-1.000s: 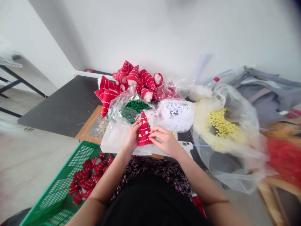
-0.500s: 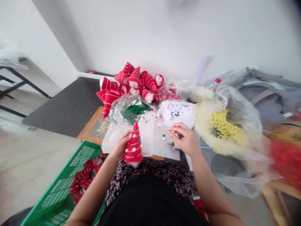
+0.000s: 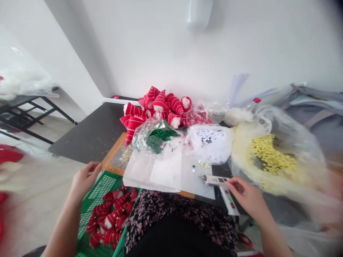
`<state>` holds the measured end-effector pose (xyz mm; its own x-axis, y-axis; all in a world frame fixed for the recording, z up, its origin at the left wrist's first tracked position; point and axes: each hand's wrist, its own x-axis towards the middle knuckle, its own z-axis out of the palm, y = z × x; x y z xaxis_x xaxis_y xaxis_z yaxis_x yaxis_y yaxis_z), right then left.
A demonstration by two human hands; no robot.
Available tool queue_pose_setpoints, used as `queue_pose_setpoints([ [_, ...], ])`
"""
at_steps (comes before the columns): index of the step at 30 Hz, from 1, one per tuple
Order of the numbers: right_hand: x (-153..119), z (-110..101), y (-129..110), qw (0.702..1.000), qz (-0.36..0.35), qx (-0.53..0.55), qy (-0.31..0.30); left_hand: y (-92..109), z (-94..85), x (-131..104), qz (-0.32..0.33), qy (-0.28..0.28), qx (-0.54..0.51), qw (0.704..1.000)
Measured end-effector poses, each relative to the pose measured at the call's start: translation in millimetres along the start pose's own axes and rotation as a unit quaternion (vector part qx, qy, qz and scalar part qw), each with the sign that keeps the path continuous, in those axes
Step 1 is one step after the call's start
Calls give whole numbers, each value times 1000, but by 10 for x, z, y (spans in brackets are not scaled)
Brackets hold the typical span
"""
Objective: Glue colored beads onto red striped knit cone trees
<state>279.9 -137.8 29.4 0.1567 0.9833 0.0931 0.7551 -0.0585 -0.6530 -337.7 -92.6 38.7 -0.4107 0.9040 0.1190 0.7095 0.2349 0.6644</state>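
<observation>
My left hand point(image 3: 84, 178) hovers open and empty above the far-left edge of a green plastic crate point(image 3: 103, 184) that holds several red striped cone hats point(image 3: 111, 217). My right hand point(image 3: 248, 198) rests beside a white glue gun point(image 3: 222, 185) lying on the table, fingers touching its handle. Between the hands lies a clear plastic sheet point(image 3: 166, 171) with a few small loose pompoms point(image 3: 200, 166) on it.
At the back, a pile of red striped cones point(image 3: 158, 105) leans near the wall. Bags of green point(image 3: 158, 135), white point(image 3: 210, 137) and yellow pompoms point(image 3: 270, 157) stand behind the sheet. A dark table point(image 3: 91, 134) extends left; a black rack point(image 3: 24, 110) stands farther left.
The decorated red cone held by my left hand is gone from it; that hand swung left over the crate. My right hand moved right and down to the glue gun. The view tilted.
</observation>
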Motion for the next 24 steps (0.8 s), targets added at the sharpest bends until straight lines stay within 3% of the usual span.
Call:
queue_pose_setpoints([
  [3, -130, 40, 81, 999, 31, -19, -36, 577, 436, 407, 103, 25, 41, 994],
  [5, -208, 80, 119, 998, 38, -23, -51, 865, 765, 635, 132, 31, 28, 990],
  [8, -289, 128, 147, 998, 44, -15, -46, 1048, 1089, 880, 91, 15, -47, 995],
  [10, -310, 136, 148, 998, 57, -3, -31, 1048, 1122, 963, 63, 37, -113, 991],
  [13, -288, 117, 102, 998, 61, 15, 15, 1003, 926, 966, 48, 99, -212, 971],
  [16, -201, 108, -54, 996, 30, 29, 78, 1027, 558, 846, 37, 150, -315, 936],
  [18, -113, 132, -246, 995, -16, 52, 89, 1115, 293, 712, 45, 175, -367, 913],
  [21, 42, 211, -678, 983, -120, 130, 48, 1353, -11, 449, 69, 152, -408, 898],
  [24, 185, 303, -1231, 951, -234, 202, 21, 1664, -87, 149, 97, 88, -408, 903],
])
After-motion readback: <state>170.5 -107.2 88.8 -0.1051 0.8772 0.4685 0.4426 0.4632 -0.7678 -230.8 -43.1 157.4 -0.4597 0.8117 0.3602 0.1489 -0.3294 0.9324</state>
